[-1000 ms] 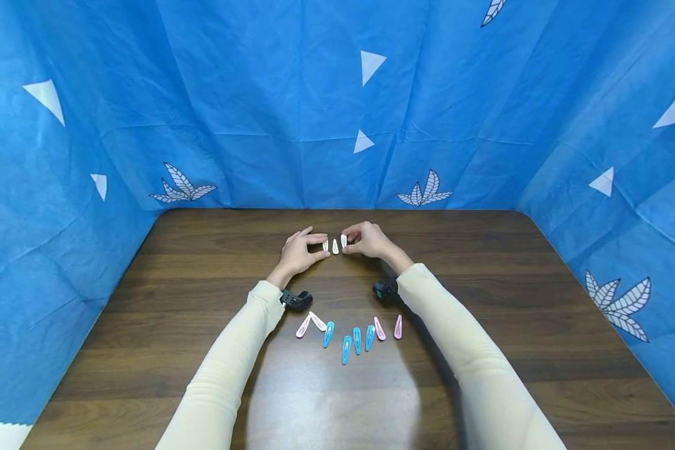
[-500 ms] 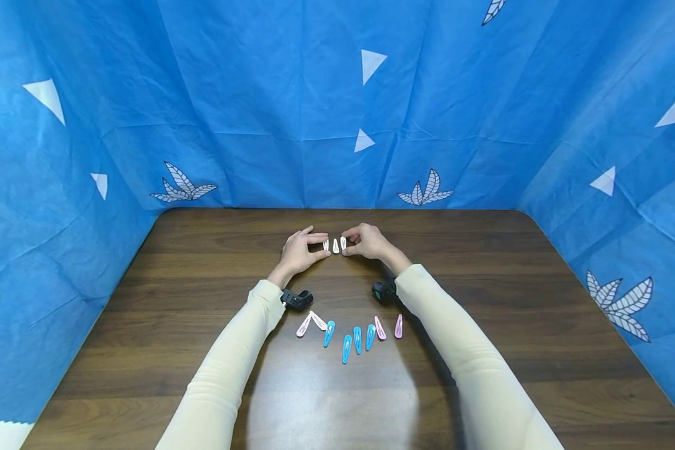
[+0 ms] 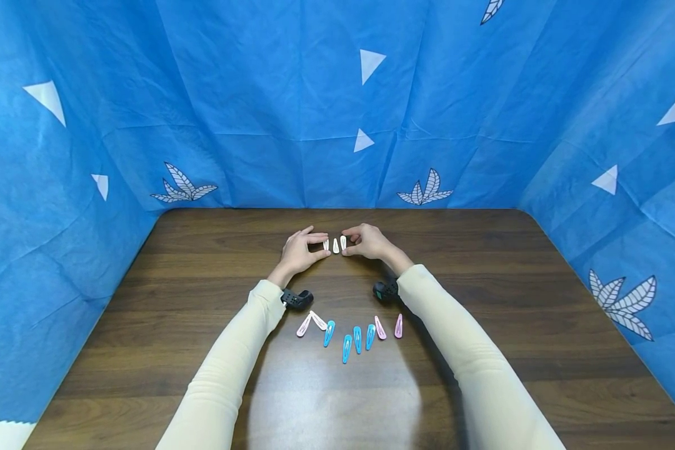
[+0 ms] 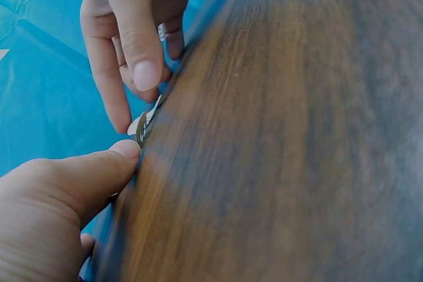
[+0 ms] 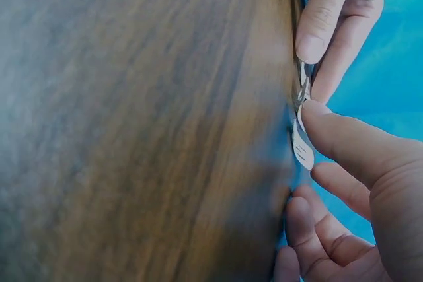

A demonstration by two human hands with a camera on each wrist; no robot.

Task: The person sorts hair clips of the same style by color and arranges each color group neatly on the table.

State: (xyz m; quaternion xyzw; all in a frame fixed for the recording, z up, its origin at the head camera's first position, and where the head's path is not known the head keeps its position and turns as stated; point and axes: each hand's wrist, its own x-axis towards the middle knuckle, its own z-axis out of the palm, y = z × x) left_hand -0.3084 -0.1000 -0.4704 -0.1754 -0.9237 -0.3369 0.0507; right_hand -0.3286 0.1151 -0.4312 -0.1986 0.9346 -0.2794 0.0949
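Through my cameras, I see my left hand [image 3: 300,250] pinching the left white clip [image 3: 326,245] by its two ends, with thumb and finger. My right hand [image 3: 369,242] pinches the right white clip [image 3: 343,243] the same way. The middle white clip [image 3: 335,246] lies between them, far back on the brown table [image 3: 484,300]. Nearer to me are two pale pink clips [image 3: 304,325] on the left, four blue clips [image 3: 357,339] in the middle and two darker pink clips [image 3: 399,326] on the right.

Three slender white hair clips [image 3: 335,246], close side by side
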